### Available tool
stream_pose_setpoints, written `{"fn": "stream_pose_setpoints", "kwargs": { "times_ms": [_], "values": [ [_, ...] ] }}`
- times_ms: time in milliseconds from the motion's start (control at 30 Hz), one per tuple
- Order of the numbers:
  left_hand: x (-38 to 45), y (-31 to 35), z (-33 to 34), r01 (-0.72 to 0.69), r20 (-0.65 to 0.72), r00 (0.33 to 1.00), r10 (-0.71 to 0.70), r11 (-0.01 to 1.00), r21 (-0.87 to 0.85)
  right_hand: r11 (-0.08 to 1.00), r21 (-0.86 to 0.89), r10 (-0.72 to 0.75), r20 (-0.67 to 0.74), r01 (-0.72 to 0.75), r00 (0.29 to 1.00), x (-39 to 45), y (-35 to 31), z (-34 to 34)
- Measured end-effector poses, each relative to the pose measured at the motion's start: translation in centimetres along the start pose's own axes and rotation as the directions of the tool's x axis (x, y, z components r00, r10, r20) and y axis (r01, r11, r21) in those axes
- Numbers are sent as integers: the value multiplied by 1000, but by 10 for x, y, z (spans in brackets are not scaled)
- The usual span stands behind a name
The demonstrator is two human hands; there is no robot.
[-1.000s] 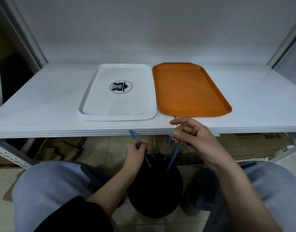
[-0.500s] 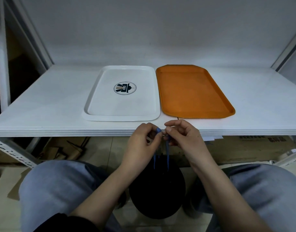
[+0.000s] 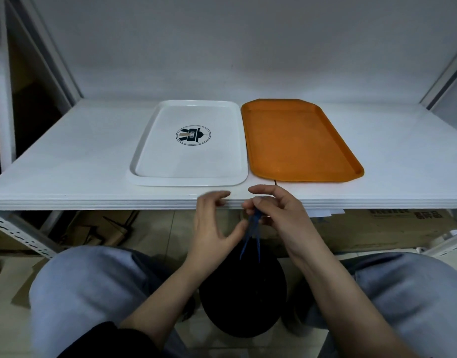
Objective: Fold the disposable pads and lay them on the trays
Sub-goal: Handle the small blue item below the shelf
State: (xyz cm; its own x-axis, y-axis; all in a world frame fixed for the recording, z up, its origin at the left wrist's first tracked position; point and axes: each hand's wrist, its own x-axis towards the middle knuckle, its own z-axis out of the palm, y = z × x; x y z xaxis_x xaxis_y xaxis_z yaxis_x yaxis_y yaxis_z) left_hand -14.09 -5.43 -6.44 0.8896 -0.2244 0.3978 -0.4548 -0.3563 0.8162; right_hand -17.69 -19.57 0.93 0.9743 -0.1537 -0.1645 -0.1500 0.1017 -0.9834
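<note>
The right hand (image 3: 281, 218) pinches thin blue strips (image 3: 252, 233) (dangling over a black bag (image 3: 242, 293)). The left hand (image 3: 214, 223) is spread open — empty, just beside them.

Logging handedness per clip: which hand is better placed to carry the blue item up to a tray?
Right hand: it already pinches the blue item, just below the orange tray. Left hand is open.

A white tray (image 3: 188, 174) with a round dark logo is lying flat near the shelf's front edge, just beside an orange tray (image 3: 297, 143) lying on its right. Thin blue strips of a pad (image 3: 251, 235) are hanging below the shelf's front edge, over something dark.
</note>
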Motion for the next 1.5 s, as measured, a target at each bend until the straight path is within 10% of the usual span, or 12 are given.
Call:
{"fn": "stream_pose_setpoints", "kwargs": {
  "times_ms": [200,367,700,1100,1300,1500],
  "values": [
    [-36,-63,56,260,584,771,-256,962,79,994,-101,-15,181,34,983,-8,-6,2],
    [-39,-54,79,494,411,800,-437,869,-37,994,-55,-86,120,93,989,-9,-6,0],
    [-45,-56,80,519,373,805,-461,852,-69,971,59,-222,-151,233,963,-4,-1,-10],
    [-43,-52,49,395,381,869,-316,906,-149,970,-2,-239,-183,243,954,3,-6,-26],
    [-38,-48,47,49,298,952,-67,996,69,961,-102,-268,-123,256,956,6,-3,-39],
    [-35,-39,47,420,310,889,-338,871,-254,917,-301,-283,-28,262,959,8,9,-45]
  ]
}}
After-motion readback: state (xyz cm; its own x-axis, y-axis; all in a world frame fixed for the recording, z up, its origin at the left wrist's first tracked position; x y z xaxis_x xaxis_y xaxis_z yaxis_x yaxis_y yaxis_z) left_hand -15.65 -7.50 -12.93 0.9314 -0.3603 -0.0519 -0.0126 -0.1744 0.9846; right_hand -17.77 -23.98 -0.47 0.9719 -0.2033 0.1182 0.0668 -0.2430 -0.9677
